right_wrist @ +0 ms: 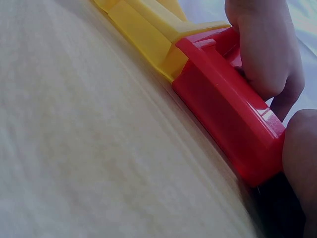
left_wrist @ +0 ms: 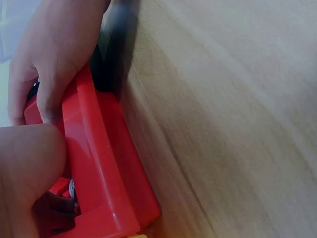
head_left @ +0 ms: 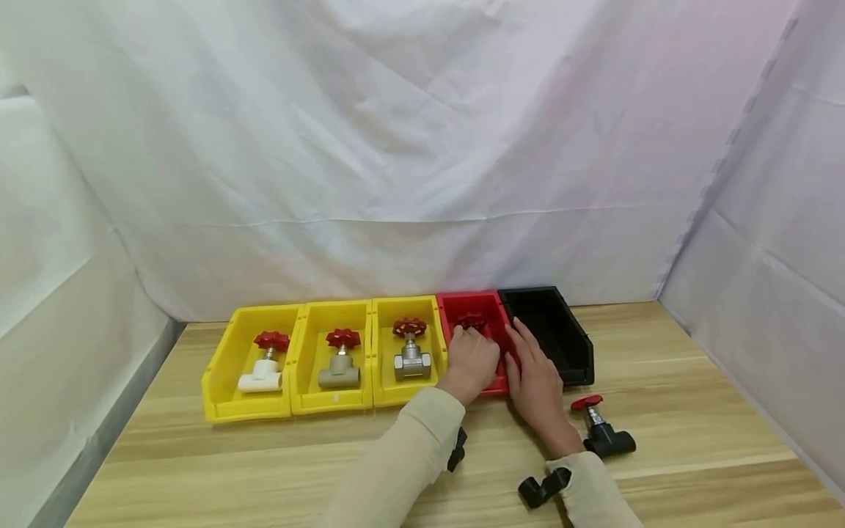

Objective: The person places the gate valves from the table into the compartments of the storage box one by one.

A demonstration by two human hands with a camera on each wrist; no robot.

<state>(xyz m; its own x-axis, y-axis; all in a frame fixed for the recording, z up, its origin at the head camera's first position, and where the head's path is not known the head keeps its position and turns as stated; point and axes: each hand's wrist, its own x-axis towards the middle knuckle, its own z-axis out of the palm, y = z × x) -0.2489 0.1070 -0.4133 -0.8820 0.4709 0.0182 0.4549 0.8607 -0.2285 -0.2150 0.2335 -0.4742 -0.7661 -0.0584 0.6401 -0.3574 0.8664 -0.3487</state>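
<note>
My left hand (head_left: pixel 470 359) reaches down into the red bin (head_left: pixel 444 301), its fingers curled round a valve with a red handwheel (head_left: pixel 472 321). The hand hides most of the valve's body. In the left wrist view, that hand (left_wrist: pixel 29 168) covers all but a sliver of red and silver. My right hand (head_left: pixel 536 381) rests along the red bin's right wall, beside the black bin (head_left: pixel 581 359), with its fingers fairly straight. The right wrist view shows the red bin's front (right_wrist: pixel 223 109), with the left hand (right_wrist: pixel 270 54) over it.
Left of the red bin, three yellow bins (head_left: pixel 218 396) each hold a red-wheeled valve: white (head_left: pixel 262 375), beige (head_left: pixel 339 372) and metal (head_left: pixel 412 361). A black valve with a red handle (head_left: pixel 607 438) lies on the wooden table (head_left: pixel 264 469), near the right forearm. White sheeting (head_left: pixel 396 147) stands behind.
</note>
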